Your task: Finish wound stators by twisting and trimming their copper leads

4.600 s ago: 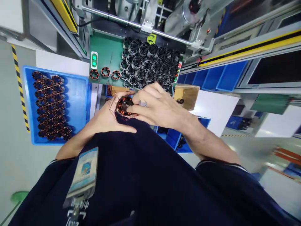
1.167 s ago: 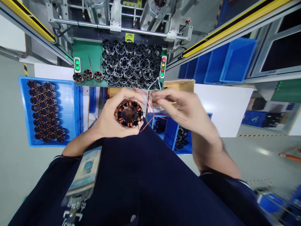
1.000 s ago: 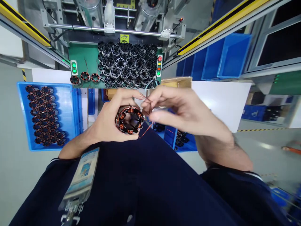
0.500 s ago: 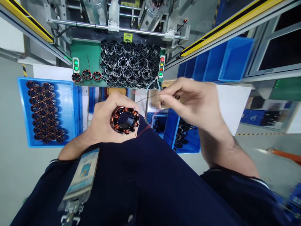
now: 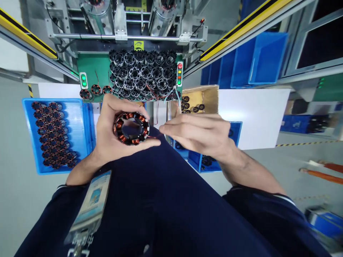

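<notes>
My left hand (image 5: 103, 134) is wrapped around a motor stator (image 5: 117, 132), a ring with copper windings and a dark open centre, its end turned up toward me. A thin reddish wire (image 5: 153, 137) leaves the stator's right side and runs toward my right hand (image 5: 197, 134). The thumb and fingers of that hand are pinched together just right of the stator, at the wire's end. Their tips hide the end itself. Beyond both hands, stacked bare stator cores (image 5: 140, 73) stand in rows on the green board (image 5: 103, 67).
Several wound stators (image 5: 95, 89) stand at the board's left. A blue tray (image 5: 73, 114) at left holds rows more. At right are a cardboard box (image 5: 211, 96) with small parts and blue bins (image 5: 214, 166). A pale blue two-legged thing (image 5: 179, 98) lies at the board's edge. Behind is a machine (image 5: 120, 35).
My right hand has moved left and down, closer to the stator. My left hand, with the stator, has shifted left and slightly up. The view has also shifted a little.
</notes>
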A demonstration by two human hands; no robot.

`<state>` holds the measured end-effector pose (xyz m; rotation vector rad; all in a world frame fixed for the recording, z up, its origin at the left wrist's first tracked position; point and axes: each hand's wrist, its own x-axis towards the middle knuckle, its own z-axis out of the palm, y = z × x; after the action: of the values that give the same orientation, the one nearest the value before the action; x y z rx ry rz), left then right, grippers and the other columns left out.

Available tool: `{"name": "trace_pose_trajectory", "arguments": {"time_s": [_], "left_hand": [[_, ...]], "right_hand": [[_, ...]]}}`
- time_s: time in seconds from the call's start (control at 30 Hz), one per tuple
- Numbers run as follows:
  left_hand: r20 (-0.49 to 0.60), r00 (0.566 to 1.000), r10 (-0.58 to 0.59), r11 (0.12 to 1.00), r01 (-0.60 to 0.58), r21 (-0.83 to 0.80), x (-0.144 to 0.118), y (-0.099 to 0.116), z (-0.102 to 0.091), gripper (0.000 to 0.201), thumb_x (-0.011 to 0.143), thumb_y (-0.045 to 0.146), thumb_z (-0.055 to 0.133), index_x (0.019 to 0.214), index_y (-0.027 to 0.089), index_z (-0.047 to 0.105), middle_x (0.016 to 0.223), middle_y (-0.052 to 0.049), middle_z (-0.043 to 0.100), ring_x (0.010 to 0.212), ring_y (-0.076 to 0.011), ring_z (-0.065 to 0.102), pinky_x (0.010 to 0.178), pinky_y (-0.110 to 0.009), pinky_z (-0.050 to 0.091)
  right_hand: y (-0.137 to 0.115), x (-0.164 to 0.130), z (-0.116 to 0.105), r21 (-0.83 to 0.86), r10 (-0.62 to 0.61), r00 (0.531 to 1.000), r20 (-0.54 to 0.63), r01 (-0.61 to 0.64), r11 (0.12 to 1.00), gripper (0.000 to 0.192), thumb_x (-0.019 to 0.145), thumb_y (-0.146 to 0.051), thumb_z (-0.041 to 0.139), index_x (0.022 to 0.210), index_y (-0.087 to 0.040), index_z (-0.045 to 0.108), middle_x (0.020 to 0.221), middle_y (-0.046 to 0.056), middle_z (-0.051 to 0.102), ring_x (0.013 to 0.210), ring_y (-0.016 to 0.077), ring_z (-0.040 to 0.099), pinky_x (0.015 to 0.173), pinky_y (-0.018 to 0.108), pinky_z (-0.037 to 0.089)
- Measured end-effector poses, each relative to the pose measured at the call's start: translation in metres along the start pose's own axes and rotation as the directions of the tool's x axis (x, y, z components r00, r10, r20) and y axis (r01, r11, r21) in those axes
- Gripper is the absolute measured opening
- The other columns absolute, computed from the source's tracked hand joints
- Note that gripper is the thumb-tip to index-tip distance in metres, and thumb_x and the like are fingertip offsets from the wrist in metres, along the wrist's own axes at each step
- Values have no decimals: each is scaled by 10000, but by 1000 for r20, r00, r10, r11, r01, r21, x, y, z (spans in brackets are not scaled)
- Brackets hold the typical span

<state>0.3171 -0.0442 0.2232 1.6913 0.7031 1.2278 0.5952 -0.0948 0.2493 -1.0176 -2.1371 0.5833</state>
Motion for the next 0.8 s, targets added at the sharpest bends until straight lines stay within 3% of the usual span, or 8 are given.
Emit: {"name": "trace_pose_trajectory", "arguments": {"time_s": [0.1, 0.17, 0.27, 0.33, 0.43, 0.57, 0.7, 0.8], "left_hand": [[-22, 1000, 14, 999, -16, -48, -7, -12, 4, 735, 903, 686, 1159, 1396, 331, 744, 1076, -9, 824, 792, -219, 866, 614, -403, 735], [-15, 1000, 24, 1000, -23, 4, -11, -16, 3, 727, 904, 694, 1142, 1374, 317, 737, 1061, -8, 816, 800, -218, 865, 623, -411, 721], [14, 1000, 27, 991, -29, 130, -12, -15, -1, 658, 976, 651, 1084, 1403, 317, 712, 1126, -24, 834, 905, -245, 892, 706, -463, 742], [34, 998, 53, 983, -58, 173, -8, -12, -2, 655, 970, 651, 1082, 1402, 329, 709, 1137, -17, 843, 925, -248, 885, 732, -473, 746], [43, 987, 155, 956, -161, 247, 1, -10, 0, 634, 951, 697, 1081, 1336, 315, 753, 1135, -35, 843, 984, -259, 848, 784, -487, 737], [66, 979, 191, 936, -202, 287, 5, -6, 4, 665, 961, 789, 1077, 1318, 309, 787, 1141, -56, 828, 1025, -265, 812, 811, -478, 727], [131, 984, 124, 961, -152, 231, 3, -3, 5, 655, 934, 709, 1118, 1337, 332, 765, 1157, -48, 832, 1002, -269, 812, 778, -464, 705], [130, 983, 128, 967, -153, 203, 1, -7, 3, 587, 896, 578, 1095, 1304, 322, 759, 1132, -37, 827, 971, -261, 802, 752, -448, 694]], "right_hand": [[20, -13, 9, 54, 111, 992, 55, -114, 992, 166, 1300, -364, 805, 1314, -374, 971, 1090, -18, 966, 865, 173, 876, 766, 300, 678], [24, -16, 5, 97, 158, 982, 103, -168, 981, 179, 1303, -387, 798, 1271, -365, 972, 1107, -6, 973, 877, 181, 882, 790, 318, 693], [11, -12, -17, 154, 238, 971, 4, -236, 960, 97, 1197, -474, 953, 1242, -398, 993, 1326, 44, 987, 992, 257, 923, 883, 423, 768], [-5, -6, -31, 162, 257, 964, -73, -243, 956, 156, 1133, -521, 1022, 1255, -425, 1010, 1459, 58, 967, 1040, 305, 932, 929, 496, 800], [-24, 4, -35, 156, 207, 978, -14, -203, 967, 208, 1166, -518, 994, 1341, -407, 1008, 1488, 60, 960, 1075, 315, 938, 988, 514, 811], [-25, 11, -20, 289, 235, 968, 92, -252, 923, 255, 1212, -468, 967, 1405, -301, 961, 1189, 46, 969, 904, 221, 887, 856, 372, 756], [-7, 11, -12, 402, 263, 953, 154, -303, 864, 163, 1214, -441, 975, 1207, -279, 961, 970, 0, 918, 789, 161, 824, 735, 299, 621], [23, 6, -6, 442, 288, 941, 176, -337, 831, 245, 1195, -498, 989, 1094, -279, 950, 845, -25, 873, 709, 148, 757, 694, 295, 561]]}}
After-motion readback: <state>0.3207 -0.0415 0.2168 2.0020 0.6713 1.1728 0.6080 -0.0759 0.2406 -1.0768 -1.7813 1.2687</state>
